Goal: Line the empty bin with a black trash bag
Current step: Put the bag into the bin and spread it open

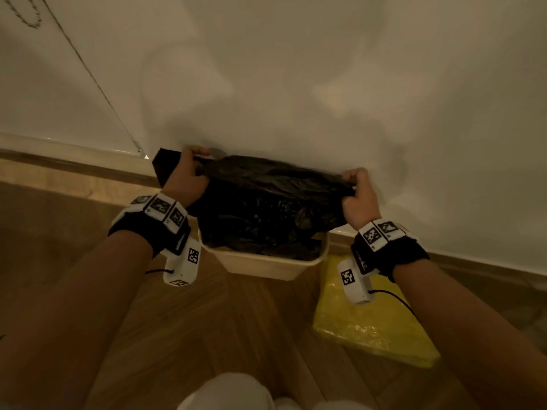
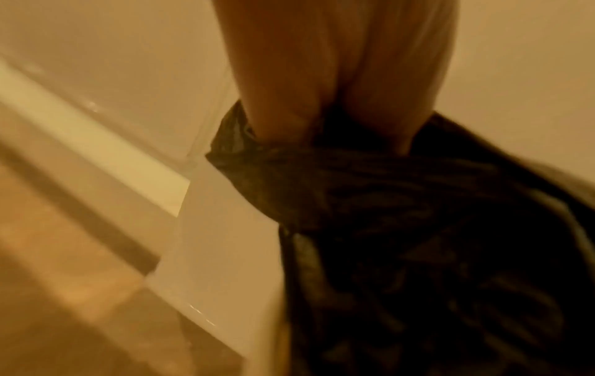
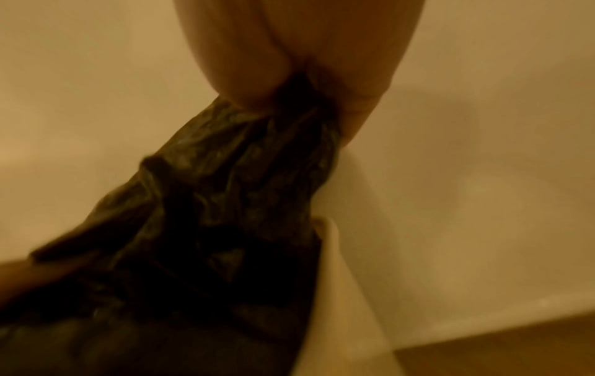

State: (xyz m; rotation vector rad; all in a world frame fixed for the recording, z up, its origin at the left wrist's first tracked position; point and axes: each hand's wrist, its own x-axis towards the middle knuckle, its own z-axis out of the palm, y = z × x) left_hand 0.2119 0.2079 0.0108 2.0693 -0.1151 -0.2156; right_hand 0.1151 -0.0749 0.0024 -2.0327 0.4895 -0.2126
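A cream bin (image 1: 266, 266) stands on the wood floor against the white wall. A crumpled black trash bag (image 1: 266, 202) hangs down into it, its top edge stretched between my hands above the bin. My left hand (image 1: 189, 173) grips the bag's left end, and the left wrist view shows the bag (image 2: 370, 203) bunched under the fingers (image 2: 289, 114) beside the bin's wall (image 2: 218, 241). My right hand (image 1: 356, 192) grips the right end; in the right wrist view the black plastic (image 3: 225, 190) runs from the fist down past the bin's rim (image 3: 331, 249).
A yellow plastic bag (image 1: 370, 321) lies flat on the floor right of the bin. A dark box-like object (image 1: 165, 167) sits behind my left hand by the wall. A white baseboard (image 1: 74, 149) runs along the wall's foot. Something white (image 1: 225, 392) shows at the bottom edge.
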